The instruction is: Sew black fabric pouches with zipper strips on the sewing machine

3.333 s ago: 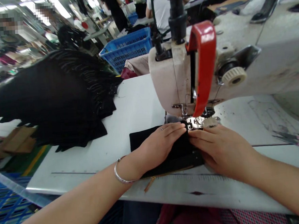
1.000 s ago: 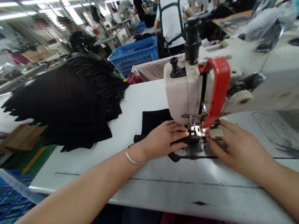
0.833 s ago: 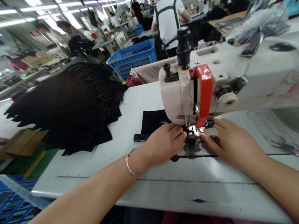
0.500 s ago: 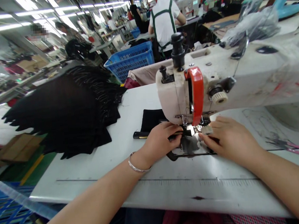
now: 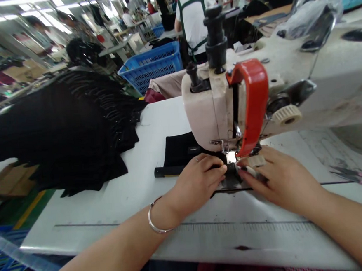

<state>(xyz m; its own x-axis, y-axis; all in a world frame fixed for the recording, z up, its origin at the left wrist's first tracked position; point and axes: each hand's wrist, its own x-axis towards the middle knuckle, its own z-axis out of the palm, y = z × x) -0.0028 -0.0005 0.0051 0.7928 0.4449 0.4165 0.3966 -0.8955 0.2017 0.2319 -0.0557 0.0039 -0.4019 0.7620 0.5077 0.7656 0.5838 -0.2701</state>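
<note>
A small black fabric piece (image 5: 178, 150) with a light label lies left of the sewing machine (image 5: 204, 113), its front edge a folded strip. My left hand (image 5: 199, 177) is closed on that strip, fingertips pressed together just left of the needle area. At the right of the presser foot, my right hand (image 5: 280, 178) has its fingers bent and close together near the strip's end; a beige wrap is around one finger. What its fingertips hold is too small to make out. A red guard (image 5: 254, 101) stands above them.
A large pile of black fabric pieces (image 5: 75, 126) covers the table's left side. Pink-handled scissors (image 5: 357, 177) lie at the right. Behind the table are a blue basket (image 5: 154, 67) and a person in white (image 5: 193, 19). Another blue basket (image 5: 10, 263) is at lower left.
The view has come closer to the machine. The black piece now lies flatter with its label showing, and its strip reaches the needle area. Both hands remain by the presser foot.
</note>
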